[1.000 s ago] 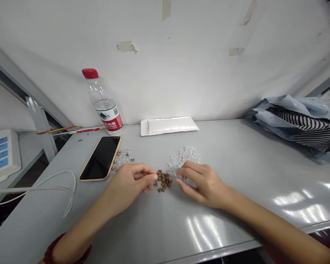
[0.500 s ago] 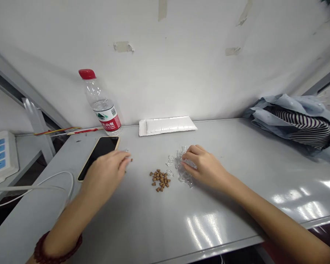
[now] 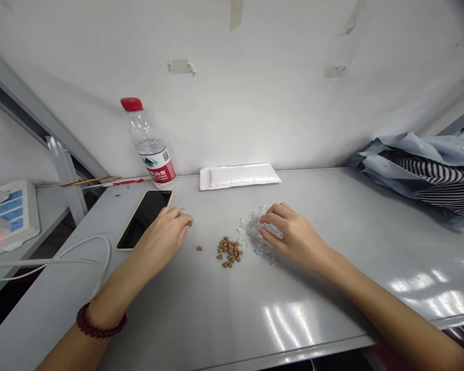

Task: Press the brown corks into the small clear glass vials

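Observation:
My left hand (image 3: 166, 235) is beside the phone's right edge, thumb and fingertips pinched on a small brown pellet (image 3: 190, 223) at the table surface. A bit of clear plastic (image 3: 183, 209) shows just behind those fingers. Another brown pellet (image 3: 199, 248) lies alone to the right of this hand. Between the hands sits a loose pile of brown pellets (image 3: 230, 251). My right hand (image 3: 292, 233) hovers over or rests on a heap of small clear plastic pieces (image 3: 261, 250), thumb and forefinger apart. Its other fingers are partly hidden, and I see nothing held.
A black-screened phone (image 3: 144, 219) lies left, with a red-capped water bottle (image 3: 154, 154) behind it. A flat white packet (image 3: 239, 176) lies along the wall. Blue cloth (image 3: 406, 154) is at the right. White cables (image 3: 100, 260) and a power strip (image 3: 13, 216) are left.
The view has swung slightly left. A lone pellet now lies clear of my left hand, between it and the pile. My right thumb and forefinger are still over the clear pieces.

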Motion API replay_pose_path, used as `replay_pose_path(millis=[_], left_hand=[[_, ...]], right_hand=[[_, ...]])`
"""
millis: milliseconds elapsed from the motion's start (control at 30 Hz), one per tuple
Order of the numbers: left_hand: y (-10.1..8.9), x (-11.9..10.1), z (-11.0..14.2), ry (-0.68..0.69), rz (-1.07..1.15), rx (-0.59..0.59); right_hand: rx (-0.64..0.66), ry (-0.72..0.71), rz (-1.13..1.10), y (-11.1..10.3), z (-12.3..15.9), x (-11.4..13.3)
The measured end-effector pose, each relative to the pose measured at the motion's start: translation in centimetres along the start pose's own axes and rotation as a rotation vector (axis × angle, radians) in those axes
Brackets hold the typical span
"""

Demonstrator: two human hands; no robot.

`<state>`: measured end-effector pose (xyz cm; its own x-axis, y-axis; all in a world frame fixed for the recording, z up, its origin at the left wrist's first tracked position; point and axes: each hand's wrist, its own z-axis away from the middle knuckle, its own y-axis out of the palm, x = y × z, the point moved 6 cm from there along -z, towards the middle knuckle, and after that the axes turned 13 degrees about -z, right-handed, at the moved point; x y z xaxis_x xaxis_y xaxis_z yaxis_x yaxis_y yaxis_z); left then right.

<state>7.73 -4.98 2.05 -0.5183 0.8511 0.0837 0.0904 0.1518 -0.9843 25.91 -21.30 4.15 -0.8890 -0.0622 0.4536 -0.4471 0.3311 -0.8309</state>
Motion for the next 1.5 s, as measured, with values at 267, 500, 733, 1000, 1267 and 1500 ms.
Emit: replay_pose_path(millis=[267, 500, 733, 1000, 1267, 1500], left_hand=[[-0.2, -1.1, -0.4, 0.045, 0.141, 0.015], [-2.3, -3.9, 0.5, -0.139, 0.789, 0.096], [-1.0, -7.7, 1.7, -0.246, 1.387, 0.365], [-1.2, -8.7, 1.5, -0.260, 1.376, 0.335], [-1.7, -7.2, 1.6, -0.262, 1.168, 0.303], [-2.0, -5.0, 1.1, -0.141, 0.634, 0.236]], right_hand=[[-0.104, -0.090, -0.084, -0.8, 0.0, 0.8], [-0.107, -0.239, -0.167, -0.1, 0.2, 2.6], [-0.037, -0.386, -0.188, 1.2, 1.1, 5.0], [0.110, -0.425, -0.201, 1.5, 1.6, 6.1], [0.097, -0.440, -0.117, 1.6, 1.7, 6.2], [0.049, -0.216, 0.022, 0.6, 0.4, 2.9]])
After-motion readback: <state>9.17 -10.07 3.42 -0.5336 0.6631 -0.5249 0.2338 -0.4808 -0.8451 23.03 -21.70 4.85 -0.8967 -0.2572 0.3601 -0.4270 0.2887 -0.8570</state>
